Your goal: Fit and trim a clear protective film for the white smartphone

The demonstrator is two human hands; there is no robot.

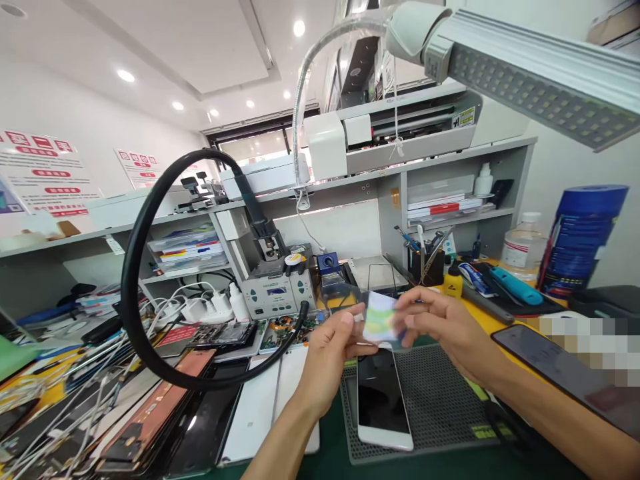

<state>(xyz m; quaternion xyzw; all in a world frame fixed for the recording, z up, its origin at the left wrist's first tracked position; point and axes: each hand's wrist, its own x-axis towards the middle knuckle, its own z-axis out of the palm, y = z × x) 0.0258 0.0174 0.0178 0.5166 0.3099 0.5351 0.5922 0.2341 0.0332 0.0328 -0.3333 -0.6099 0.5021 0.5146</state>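
Note:
A small flat packet or card [379, 319], white with green and yellow patches and smeared by motion, is held up above the mat. My left hand [327, 357] pinches its left side between thumb and fingers. At its right edge the curled fingers of my right hand [445, 327] are closed on it, with the fingertips blurred. Just below both hands, a white-framed smartphone [384, 400] lies with its dark screen up on a grey perforated mat [440, 393].
A rework station [277, 290] with a thick black hose [131, 280] stands behind on the left. Stacked phone and tablet parts [165, 400] fill the left bench. Another dark phone [545, 367] lies by my right forearm. An LED lamp [540, 80] hangs overhead.

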